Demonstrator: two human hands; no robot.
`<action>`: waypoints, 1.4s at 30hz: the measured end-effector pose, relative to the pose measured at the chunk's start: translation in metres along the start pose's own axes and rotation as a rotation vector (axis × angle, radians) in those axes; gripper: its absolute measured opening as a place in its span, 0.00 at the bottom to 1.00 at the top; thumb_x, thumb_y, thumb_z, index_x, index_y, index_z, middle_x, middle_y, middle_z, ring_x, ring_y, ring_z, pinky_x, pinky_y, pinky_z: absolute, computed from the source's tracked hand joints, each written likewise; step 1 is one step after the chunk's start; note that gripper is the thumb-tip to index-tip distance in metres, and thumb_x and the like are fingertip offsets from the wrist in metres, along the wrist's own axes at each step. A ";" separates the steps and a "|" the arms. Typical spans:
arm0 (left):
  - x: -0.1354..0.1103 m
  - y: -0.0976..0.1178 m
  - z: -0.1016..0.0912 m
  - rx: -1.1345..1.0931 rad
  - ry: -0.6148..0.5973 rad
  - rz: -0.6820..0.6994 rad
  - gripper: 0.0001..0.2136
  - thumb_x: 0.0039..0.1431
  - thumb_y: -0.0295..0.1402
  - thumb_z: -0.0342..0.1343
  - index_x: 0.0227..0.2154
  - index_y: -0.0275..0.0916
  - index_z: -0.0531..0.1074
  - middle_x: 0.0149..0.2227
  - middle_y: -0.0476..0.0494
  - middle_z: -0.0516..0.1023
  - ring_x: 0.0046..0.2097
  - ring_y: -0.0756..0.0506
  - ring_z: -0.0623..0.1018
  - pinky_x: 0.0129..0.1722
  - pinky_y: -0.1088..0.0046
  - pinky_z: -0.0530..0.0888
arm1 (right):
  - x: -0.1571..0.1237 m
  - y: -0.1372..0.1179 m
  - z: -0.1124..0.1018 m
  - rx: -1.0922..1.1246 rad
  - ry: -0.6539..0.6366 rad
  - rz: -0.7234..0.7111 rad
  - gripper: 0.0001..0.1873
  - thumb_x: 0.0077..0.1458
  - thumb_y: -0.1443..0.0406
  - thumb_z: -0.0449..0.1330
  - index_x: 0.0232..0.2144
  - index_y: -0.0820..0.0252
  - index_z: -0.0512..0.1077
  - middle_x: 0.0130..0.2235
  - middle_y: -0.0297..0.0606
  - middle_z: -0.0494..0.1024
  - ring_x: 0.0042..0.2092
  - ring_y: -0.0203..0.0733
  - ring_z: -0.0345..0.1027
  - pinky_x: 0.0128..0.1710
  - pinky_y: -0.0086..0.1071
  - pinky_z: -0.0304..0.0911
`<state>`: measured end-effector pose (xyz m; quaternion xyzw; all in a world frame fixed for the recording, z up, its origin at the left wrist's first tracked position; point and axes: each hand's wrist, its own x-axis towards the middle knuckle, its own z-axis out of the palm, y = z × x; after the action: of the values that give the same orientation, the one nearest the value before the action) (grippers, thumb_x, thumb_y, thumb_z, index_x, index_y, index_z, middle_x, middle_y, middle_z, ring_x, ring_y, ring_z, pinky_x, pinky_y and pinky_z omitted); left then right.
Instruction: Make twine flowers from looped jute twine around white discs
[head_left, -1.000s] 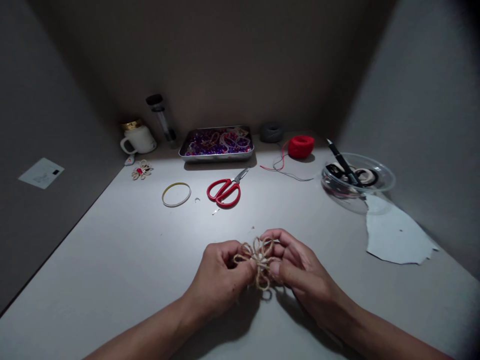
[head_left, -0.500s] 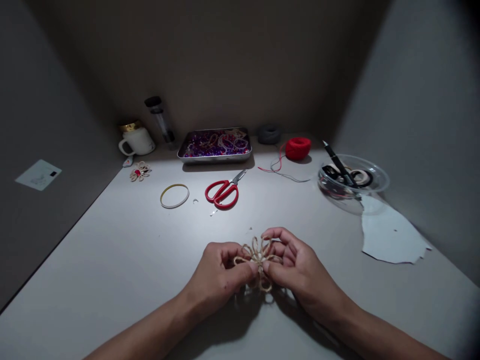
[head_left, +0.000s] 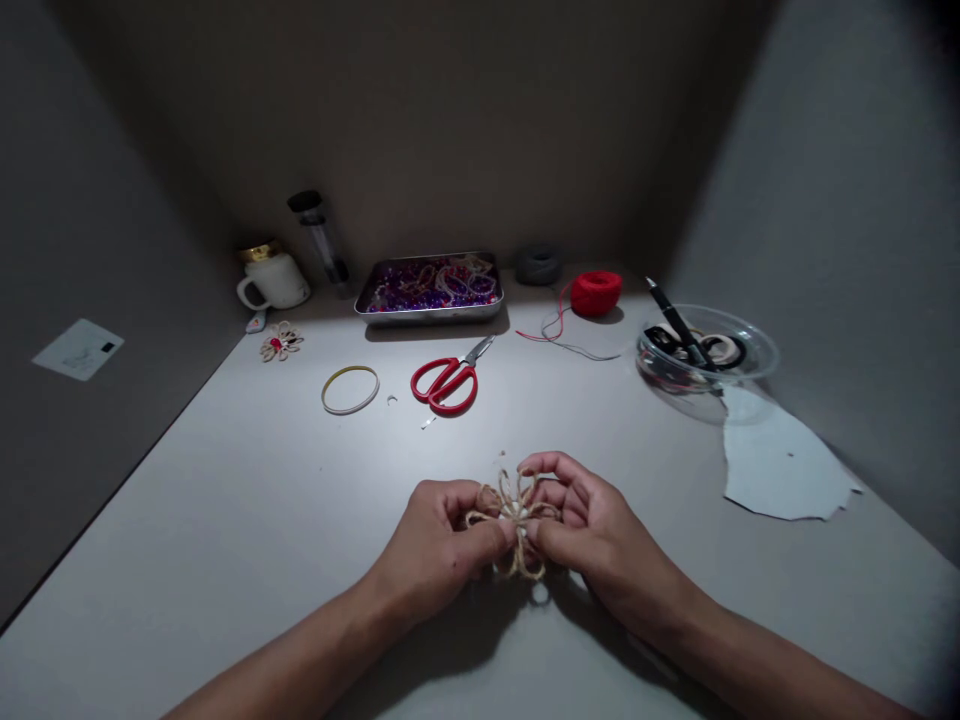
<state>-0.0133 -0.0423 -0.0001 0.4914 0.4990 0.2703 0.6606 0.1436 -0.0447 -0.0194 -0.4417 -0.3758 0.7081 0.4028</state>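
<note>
Between my two hands is a flower of looped twine [head_left: 523, 560], its petals fanned out round a pale centre. My left hand [head_left: 450, 535] pinches it from the left, thumb on top near the middle. From the right, my right hand [head_left: 589, 520] grips it the same way, with its index finger curled by an upper petal. The fingers beneath the flower are hidden. Ahead of the hands lie red-handled scissors [head_left: 452, 385], blades pointing away to the right. A thin ring [head_left: 350, 390] rests to their left.
Along the back stand a white mug [head_left: 277, 280], a clear tube with a black lid [head_left: 319, 235], a metal tray of beads [head_left: 427, 317], grey yarn [head_left: 538, 264] and red yarn [head_left: 596, 292]. Rightward are a clear plastic tub [head_left: 761, 365], a pen [head_left: 675, 318] and torn card [head_left: 780, 460]. Another flower [head_left: 281, 342] lies left.
Both hands keep their hold on the twine flower. It has tilted and shifted very slightly, and the right index finger has moved a little to the left.
</note>
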 end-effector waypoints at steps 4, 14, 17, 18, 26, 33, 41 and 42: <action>0.001 0.001 -0.001 -0.030 0.034 -0.015 0.06 0.43 0.32 0.55 0.20 0.34 0.68 0.14 0.53 0.66 0.17 0.55 0.62 0.17 0.80 0.56 | 0.000 0.000 0.000 -0.049 0.038 -0.001 0.23 0.34 0.73 0.60 0.37 0.59 0.61 0.24 0.27 0.67 0.23 0.32 0.63 0.23 0.27 0.60; 0.003 -0.006 0.002 0.402 0.233 0.065 0.07 0.49 0.32 0.51 0.24 0.35 0.71 0.21 0.48 0.72 0.22 0.51 0.67 0.23 0.76 0.63 | -0.002 -0.013 -0.015 -0.523 0.083 -0.158 0.19 0.41 0.65 0.61 0.39 0.62 0.70 0.33 0.41 0.76 0.35 0.44 0.70 0.32 0.35 0.65; 0.001 -0.011 -0.001 0.661 0.342 0.192 0.14 0.49 0.33 0.54 0.40 0.36 0.70 0.32 0.44 0.74 0.32 0.46 0.72 0.32 0.70 0.67 | -0.001 -0.015 -0.022 -0.802 0.239 -0.246 0.11 0.44 0.65 0.59 0.34 0.60 0.73 0.34 0.41 0.78 0.35 0.44 0.71 0.37 0.37 0.65; 0.001 -0.013 -0.003 0.730 0.374 0.235 0.16 0.49 0.32 0.54 0.42 0.36 0.69 0.34 0.43 0.74 0.33 0.45 0.72 0.33 0.69 0.67 | 0.000 -0.015 -0.023 -0.855 0.274 -0.274 0.09 0.45 0.65 0.58 0.33 0.59 0.73 0.33 0.39 0.78 0.33 0.43 0.71 0.36 0.36 0.65; 0.001 -0.023 -0.005 0.849 0.361 0.440 0.06 0.54 0.28 0.48 0.34 0.38 0.68 0.34 0.44 0.72 0.31 0.47 0.71 0.31 0.70 0.67 | 0.000 -0.007 -0.022 -0.944 0.234 -0.533 0.05 0.50 0.68 0.56 0.28 0.59 0.72 0.30 0.36 0.76 0.27 0.37 0.69 0.28 0.30 0.64; 0.003 -0.023 -0.007 0.708 0.419 0.414 0.10 0.55 0.26 0.47 0.39 0.38 0.67 0.34 0.45 0.74 0.33 0.48 0.73 0.34 0.70 0.69 | 0.008 0.000 -0.030 -0.722 0.340 -0.312 0.12 0.51 0.63 0.56 0.39 0.58 0.68 0.37 0.40 0.76 0.36 0.43 0.72 0.33 0.35 0.68; 0.005 -0.015 0.004 1.059 0.378 0.391 0.05 0.55 0.29 0.47 0.31 0.38 0.68 0.36 0.42 0.69 0.39 0.42 0.69 0.32 0.67 0.67 | 0.014 0.005 -0.028 -0.697 0.290 -0.340 0.13 0.50 0.65 0.55 0.41 0.58 0.66 0.41 0.43 0.74 0.43 0.45 0.69 0.46 0.44 0.62; 0.005 -0.014 0.004 1.018 0.363 0.405 0.05 0.54 0.28 0.47 0.29 0.38 0.67 0.35 0.43 0.69 0.38 0.43 0.69 0.32 0.68 0.67 | 0.013 0.004 -0.027 -0.676 0.286 -0.341 0.13 0.50 0.65 0.55 0.41 0.58 0.66 0.40 0.43 0.74 0.43 0.46 0.69 0.46 0.44 0.62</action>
<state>-0.0101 -0.0450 -0.0149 0.7789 0.5674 0.1972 0.1800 0.1635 -0.0296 -0.0364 -0.5747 -0.5955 0.3989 0.3949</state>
